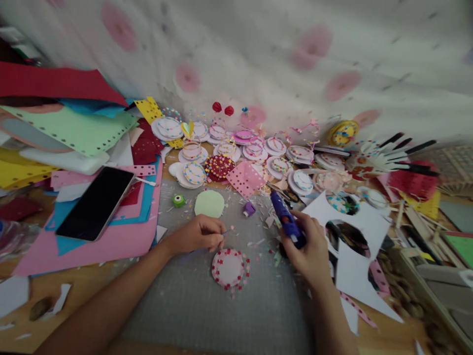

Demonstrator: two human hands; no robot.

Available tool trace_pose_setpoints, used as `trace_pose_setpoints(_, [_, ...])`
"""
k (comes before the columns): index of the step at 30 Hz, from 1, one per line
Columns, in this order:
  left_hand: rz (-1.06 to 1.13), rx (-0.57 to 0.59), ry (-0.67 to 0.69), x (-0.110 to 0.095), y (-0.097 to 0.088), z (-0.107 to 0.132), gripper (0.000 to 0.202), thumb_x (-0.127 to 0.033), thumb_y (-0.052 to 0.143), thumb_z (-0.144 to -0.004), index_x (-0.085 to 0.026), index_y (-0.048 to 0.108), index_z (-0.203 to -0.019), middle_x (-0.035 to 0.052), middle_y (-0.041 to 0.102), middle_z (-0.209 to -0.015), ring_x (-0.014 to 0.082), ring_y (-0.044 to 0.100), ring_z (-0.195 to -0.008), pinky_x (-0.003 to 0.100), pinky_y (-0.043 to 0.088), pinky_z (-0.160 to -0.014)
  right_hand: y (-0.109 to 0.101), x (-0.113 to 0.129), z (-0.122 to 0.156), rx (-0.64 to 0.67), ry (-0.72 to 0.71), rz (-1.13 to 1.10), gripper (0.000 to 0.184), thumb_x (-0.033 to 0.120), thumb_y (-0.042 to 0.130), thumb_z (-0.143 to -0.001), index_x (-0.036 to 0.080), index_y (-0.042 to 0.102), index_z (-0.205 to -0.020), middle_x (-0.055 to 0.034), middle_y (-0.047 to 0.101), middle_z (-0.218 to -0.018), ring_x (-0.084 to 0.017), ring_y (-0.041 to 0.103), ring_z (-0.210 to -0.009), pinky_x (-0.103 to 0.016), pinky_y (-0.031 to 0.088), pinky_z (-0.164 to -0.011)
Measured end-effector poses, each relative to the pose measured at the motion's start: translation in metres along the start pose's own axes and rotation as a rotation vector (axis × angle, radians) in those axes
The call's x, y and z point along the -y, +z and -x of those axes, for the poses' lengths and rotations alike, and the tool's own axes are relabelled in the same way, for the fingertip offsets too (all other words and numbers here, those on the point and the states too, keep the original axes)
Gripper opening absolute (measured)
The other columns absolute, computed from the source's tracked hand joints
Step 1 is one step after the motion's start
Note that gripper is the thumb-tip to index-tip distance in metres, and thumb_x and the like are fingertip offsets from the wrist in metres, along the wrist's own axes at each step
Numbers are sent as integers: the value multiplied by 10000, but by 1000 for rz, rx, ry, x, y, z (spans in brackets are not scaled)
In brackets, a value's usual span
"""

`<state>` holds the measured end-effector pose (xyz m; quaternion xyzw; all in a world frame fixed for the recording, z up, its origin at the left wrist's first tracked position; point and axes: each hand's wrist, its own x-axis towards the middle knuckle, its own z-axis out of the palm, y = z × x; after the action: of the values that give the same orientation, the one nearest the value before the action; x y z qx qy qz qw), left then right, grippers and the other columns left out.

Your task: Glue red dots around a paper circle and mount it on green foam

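Note:
My left hand [203, 232] is closed in a pinch on a thin stick [225, 231], which has a tiny pink piece at its tip. Just below lies a round pink paper disc [228, 268] edged with small red and pink pieces. My right hand [308, 246] is wrapped around a blue hot glue gun [284, 214], its nozzle pointing up and away from me. Beyond my left hand rests a pale green paper circle [209, 203]. Between the hands, farther back, sits a small purple object [249, 209], with a green one [179, 200] to the left.
A grey cutting mat [177, 315] covers the middle of the table. Several decorated paper discs [220, 167] crowd the back by the wall. At left, a phone [96, 203] lies on coloured sheets [148, 236]. Cut white paper [354, 291] and a cup of pens [365, 160] are at right.

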<state>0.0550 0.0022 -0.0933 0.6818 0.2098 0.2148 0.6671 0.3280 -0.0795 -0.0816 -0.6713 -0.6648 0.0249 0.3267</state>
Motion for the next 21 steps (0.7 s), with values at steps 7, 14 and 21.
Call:
trace_pose_setpoints(7, [75,-116,-39,-5,2,4,347,-265,557,-803,-141,573,-479,22,591,-638,138,537,-669,283,408,-777,-16,-16,15,141,-135,326,437,282,527,-848,220,508,-1280,-72,658,-952,-285,526,-888,-466,353,-818])
trace_pose_setpoints(14, [85,-431,-124,-36,22,14,352,-247,510,-821,-147,571,-489,24,601,-680,139,542,-733,241,383,-712,-34,4,29,-34,-212,335,416,321,578,-843,218,538,-1243,-115,589,-1092,-304,497,-970,-462,376,-819])
trace_pose_setpoints(21, [112,-622,-247,-82,64,17,291,-290,525,-769,-155,583,-519,19,591,-628,154,553,-689,245,397,-658,-30,93,28,-54,-621,9,127,221,602,-837,196,543,-946,-46,635,-873,-205,533,-800,-389,390,-771])
